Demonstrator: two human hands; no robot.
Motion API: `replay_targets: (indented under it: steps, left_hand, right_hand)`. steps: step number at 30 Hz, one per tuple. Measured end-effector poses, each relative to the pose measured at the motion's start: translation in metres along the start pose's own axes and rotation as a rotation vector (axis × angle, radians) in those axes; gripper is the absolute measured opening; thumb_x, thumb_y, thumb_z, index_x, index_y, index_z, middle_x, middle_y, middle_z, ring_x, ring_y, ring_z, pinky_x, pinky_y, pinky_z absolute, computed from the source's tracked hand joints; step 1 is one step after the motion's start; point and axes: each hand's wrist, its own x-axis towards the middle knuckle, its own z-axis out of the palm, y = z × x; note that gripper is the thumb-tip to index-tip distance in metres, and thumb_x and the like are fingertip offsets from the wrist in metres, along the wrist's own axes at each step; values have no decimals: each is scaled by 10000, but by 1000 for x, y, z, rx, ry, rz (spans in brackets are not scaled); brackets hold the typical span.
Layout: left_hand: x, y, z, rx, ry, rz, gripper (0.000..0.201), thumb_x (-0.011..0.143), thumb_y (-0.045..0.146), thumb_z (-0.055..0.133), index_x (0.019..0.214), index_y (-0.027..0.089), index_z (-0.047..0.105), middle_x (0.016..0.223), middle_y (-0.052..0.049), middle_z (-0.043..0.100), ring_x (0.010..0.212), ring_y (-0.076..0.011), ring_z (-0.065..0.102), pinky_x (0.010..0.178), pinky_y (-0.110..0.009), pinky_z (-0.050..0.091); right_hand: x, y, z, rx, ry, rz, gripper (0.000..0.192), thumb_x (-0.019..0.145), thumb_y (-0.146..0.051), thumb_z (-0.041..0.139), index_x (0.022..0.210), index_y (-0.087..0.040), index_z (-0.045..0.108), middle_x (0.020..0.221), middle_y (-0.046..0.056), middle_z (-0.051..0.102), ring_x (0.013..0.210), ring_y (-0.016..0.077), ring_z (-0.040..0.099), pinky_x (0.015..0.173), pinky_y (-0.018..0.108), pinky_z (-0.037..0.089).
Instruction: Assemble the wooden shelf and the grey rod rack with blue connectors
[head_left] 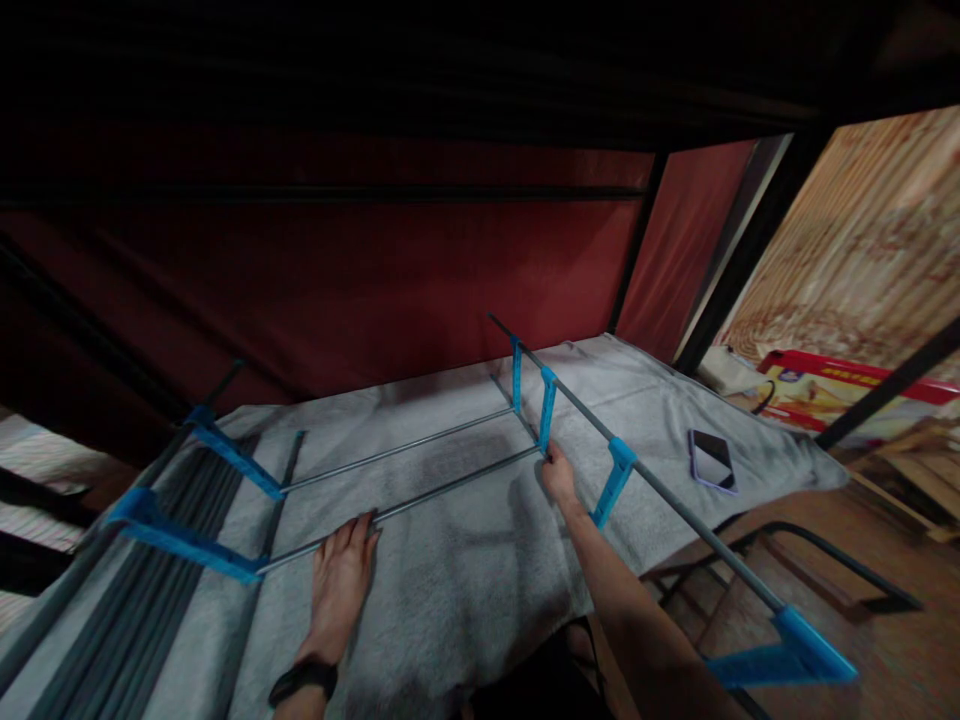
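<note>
A rack frame of thin metal tubes and blue plastic brackets lies on a grey cloth. My left hand point(345, 575), with a dark band on its wrist, is closed over the near metal crossbar point(450, 485). At the crossbar's right end, my right hand point(559, 478) pinches the foot of an upright blue bracket point(548, 405); its fingertips are partly hidden. Another blue bracket point(615, 475) hangs on the long side tube point(686, 515), and one more blue bracket point(802, 650) is at its near end. Two blue brackets point(180, 540) stand out at the frame's left side.
Several loose grey tubes point(150, 590) lie side by side on the cloth point(450, 600) at left. A phone point(712, 460) rests at right. Beyond it are a red and yellow box point(832, 390) and a dark metal chair frame point(832, 560). Dark posts point(750, 250) and red panels point(420, 280) enclose the back.
</note>
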Motion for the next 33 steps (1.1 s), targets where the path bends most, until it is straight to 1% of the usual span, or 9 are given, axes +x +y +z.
replay_targets:
  steps: [7,10,15,20,23,25,29,31,33]
  left_hand:
    - [23,-13,12,-57,-179,49,442,982,272,326,1289,194,635,1241,-115,683,1115,-283,588,957,-418,414]
    - [27,-13,16,-76,-177,63,438,982,262,333,1273,184,651,1242,-120,684,1116,-291,587,968,-426,414]
    - [30,-9,20,-93,-194,21,402,981,235,376,1275,199,648,1238,-100,685,1096,-286,590,970,-417,407]
    - [28,0,6,-171,-217,-28,390,963,163,378,1211,203,677,1196,-116,685,1112,-267,591,998,-407,389]
    - [20,3,-1,-267,-145,-57,370,954,180,412,1242,195,643,1232,-131,654,1152,-258,576,1040,-412,368]
    - [8,-1,-2,-305,-13,-167,332,942,209,455,1225,197,629,1245,-129,628,1184,-259,555,1062,-414,358]
    - [-19,-32,0,-349,306,-705,233,916,216,486,1119,158,585,1185,-140,598,1194,-261,531,1036,-392,397]
    - [-25,-56,0,-357,362,-907,309,903,191,484,1193,89,512,1215,-194,575,1205,-278,524,1004,-398,420]
    - [-23,-76,-2,-376,340,-963,392,899,180,492,1267,48,452,1228,-217,580,1166,-270,559,940,-371,452]
  right_hand:
    - [0,8,1,73,-33,47,674,664,-71,411,1296,-164,624,1193,82,706,1185,204,600,1076,351,414]
    - [1,9,4,23,-32,56,657,695,-73,407,1310,-156,622,1244,95,685,1168,212,613,1059,337,426]
    - [1,10,9,-92,-52,116,597,760,-118,414,1321,-132,618,1186,125,703,1077,253,656,971,336,476]
    - [0,18,9,-130,-79,125,555,821,-203,421,1335,-106,605,1157,189,700,1036,298,663,900,356,486]
    - [4,30,10,-101,-116,102,552,811,-242,449,1327,-136,611,1116,171,710,1006,292,675,829,341,503]
    - [7,37,11,-127,-127,96,562,797,-246,459,1329,-141,606,1098,162,711,990,297,678,799,343,504]
    - [8,41,12,-196,-159,101,530,806,-263,443,1289,-130,617,1008,141,716,898,284,678,736,334,488]
    - [10,40,13,-230,-174,102,512,814,-275,435,1264,-118,623,987,130,710,881,270,671,720,321,476]
    - [13,40,15,-250,-177,98,521,821,-289,431,1278,-113,609,1003,129,706,885,268,663,716,319,465]
